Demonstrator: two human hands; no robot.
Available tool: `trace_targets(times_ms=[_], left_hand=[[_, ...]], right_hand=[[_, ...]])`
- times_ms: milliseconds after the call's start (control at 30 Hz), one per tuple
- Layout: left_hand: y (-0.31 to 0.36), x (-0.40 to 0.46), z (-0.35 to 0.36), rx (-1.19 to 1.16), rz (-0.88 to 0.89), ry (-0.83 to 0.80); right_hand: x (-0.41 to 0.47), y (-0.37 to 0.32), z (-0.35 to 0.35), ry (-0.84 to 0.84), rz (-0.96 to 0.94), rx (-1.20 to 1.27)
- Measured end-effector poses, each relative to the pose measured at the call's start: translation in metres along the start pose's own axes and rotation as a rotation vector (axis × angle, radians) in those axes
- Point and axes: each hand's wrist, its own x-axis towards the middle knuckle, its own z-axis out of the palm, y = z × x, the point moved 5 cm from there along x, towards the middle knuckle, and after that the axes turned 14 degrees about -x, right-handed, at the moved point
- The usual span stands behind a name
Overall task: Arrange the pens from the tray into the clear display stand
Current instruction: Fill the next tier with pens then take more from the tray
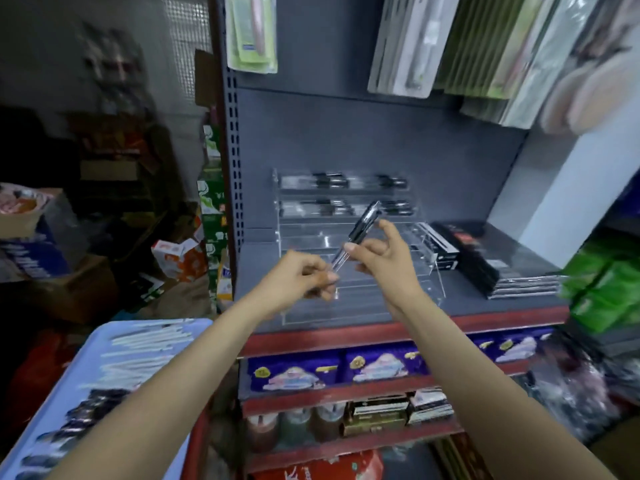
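Two hands hold one pen (pixel 356 237): left hand (pixel 298 277) pinches its lower end, right hand (pixel 384 256) its middle. Level it before the stand (pixel 360 251) beyond.

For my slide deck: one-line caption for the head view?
Both hands, left hand and right hand, hold a pen before the half-filled clear display stand.

I see a glossy clear-plastic display stand (pixel 349 237) on a matt grey metal shelf (pixel 485 306), a shiny clear-and-black plastic pen (pixel 356 233), and a smooth pale-blue plastic tray (pixel 69 386).
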Motion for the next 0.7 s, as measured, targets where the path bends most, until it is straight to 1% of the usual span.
trace_targets(times_ms=[67,167,233,333,400,467,600,700], left_hand=[[0.007,0.022,0.010,0.101,0.010,0.007],[0.020,0.054,0.018,0.270,0.049,0.066],[0.030,0.074,0.019,0.333,0.093,0.133],[0.042,0.098,0.021,0.362,0.143,0.230],[0.047,0.113,0.019,0.387,0.174,0.273],[0.054,0.126,0.012,0.471,0.220,0.326],[0.061,0.146,-0.009,0.504,0.278,0.454],[0.056,0.159,-0.017,0.502,0.282,0.452]], right_hand=[[0.017,0.002,-0.032,-0.062,-0.037,-0.014],[0.041,0.004,-0.077,-0.091,-0.101,-0.044],[0.058,0.006,-0.100,-0.105,-0.133,-0.149],[0.085,0.006,-0.120,-0.149,-0.178,-0.344],[0.108,0.008,-0.130,-0.109,-0.211,-0.486],[0.132,0.010,-0.138,-0.020,-0.231,-0.572],[0.166,0.010,-0.148,0.117,-0.257,-0.631],[0.186,0.015,-0.147,0.151,-0.253,-0.684]])
